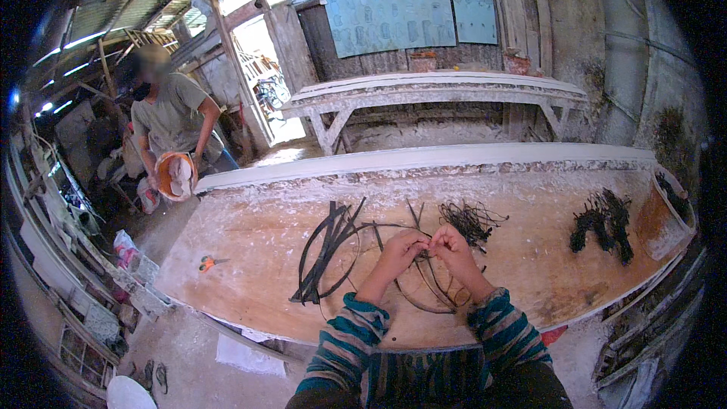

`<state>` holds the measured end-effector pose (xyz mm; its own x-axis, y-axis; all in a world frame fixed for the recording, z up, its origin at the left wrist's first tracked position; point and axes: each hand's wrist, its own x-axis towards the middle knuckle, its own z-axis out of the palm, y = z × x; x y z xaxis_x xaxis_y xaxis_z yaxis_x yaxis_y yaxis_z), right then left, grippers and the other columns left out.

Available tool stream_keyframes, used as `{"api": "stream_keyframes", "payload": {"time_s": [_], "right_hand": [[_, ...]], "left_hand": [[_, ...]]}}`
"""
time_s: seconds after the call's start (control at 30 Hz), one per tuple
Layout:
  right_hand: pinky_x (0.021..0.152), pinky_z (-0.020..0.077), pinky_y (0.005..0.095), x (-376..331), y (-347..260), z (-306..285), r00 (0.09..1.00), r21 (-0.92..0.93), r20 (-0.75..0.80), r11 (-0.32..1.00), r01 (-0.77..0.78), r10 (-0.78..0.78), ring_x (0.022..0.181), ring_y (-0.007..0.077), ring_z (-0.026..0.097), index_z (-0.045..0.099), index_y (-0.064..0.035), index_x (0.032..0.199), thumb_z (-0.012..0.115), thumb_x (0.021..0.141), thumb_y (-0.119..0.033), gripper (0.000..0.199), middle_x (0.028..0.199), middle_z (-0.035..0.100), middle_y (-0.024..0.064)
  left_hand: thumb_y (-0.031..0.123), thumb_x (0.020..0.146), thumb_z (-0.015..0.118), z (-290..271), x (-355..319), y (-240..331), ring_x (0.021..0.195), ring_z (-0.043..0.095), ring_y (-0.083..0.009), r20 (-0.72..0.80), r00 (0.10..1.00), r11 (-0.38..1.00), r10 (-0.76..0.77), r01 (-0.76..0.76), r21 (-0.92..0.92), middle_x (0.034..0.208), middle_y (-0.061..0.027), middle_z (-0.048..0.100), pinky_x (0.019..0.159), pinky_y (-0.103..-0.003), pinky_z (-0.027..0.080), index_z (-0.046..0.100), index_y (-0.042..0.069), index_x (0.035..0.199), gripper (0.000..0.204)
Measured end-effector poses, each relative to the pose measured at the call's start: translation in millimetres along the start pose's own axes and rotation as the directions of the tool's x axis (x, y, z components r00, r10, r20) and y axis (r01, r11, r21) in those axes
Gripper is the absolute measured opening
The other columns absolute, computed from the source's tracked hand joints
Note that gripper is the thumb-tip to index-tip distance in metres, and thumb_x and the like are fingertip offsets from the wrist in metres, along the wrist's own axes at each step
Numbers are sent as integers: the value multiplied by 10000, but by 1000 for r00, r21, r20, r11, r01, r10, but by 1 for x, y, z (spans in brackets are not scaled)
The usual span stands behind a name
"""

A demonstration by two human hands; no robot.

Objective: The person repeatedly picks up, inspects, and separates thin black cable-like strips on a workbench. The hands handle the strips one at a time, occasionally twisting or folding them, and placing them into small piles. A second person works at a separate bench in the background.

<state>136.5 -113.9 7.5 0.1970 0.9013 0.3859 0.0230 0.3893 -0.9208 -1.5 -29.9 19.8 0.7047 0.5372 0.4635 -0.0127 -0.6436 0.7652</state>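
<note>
Close together over the wooden table (250, 257), my left hand (401, 250) and my right hand (456, 254) have their fingers pinched. Between them is a thin black strip (421, 255), partly hidden by the fingertips. Its loose length curves down onto the tabletop below my hands. Left of them lies a bundle of flat black strips (327, 257), some bent in loops. Just beyond my right hand sits a tangle of thin knotted black cords (471, 223).
Orange-handled scissors (207, 263) lie at the left. Dark knotted bundles (602, 223) and a dusty bucket (659, 216) stand at the right. A white-coated ledge (424, 157) borders the far side. Back left, a person (170, 113) holds an orange bucket (173, 176).
</note>
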Motion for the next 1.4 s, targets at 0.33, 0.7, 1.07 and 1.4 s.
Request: {"api": "stream_keyframes", "payload": {"time_s": [0.33,0.7,1.07,1.4], "right_hand": [[567,370,204,-6,-13,7,1000,69,-10,998,-11,12,660,70,458,381,-82,778,475,775,31,147,695,453,0],[588,392,204,-6,-14,6,999,146,-12,989,-31,33,675,87,506,407,-62,888,492,799,13,144,740,487,12],[831,445,306,0,-20,-3,984,741,-9,662,-111,176,897,202,568,376,-34,1184,477,797,-31,400,983,568,120],[774,465,252,2,-5,-1,987,441,-101,895,-68,125,883,160,560,432,-5,1123,519,811,-4,324,969,561,108]], "left_hand": [[-34,728,543,-8,1,0,781,541,-232,-118,955,960,274,-265,87,832,-106,526,674,-276,431,581,17,823,114],[20,759,575,-4,3,-5,814,517,-184,-175,948,962,264,-246,117,895,-77,485,660,-247,423,572,28,883,124],[-12,756,558,-2,0,10,908,506,-121,-83,989,731,-119,31,-682,1044,-48,512,739,-216,423,384,97,1255,540],[5,776,561,6,0,-8,814,496,-63,-200,964,923,-172,88,-373,937,-6,549,675,-194,408,519,50,1109,338]]}}
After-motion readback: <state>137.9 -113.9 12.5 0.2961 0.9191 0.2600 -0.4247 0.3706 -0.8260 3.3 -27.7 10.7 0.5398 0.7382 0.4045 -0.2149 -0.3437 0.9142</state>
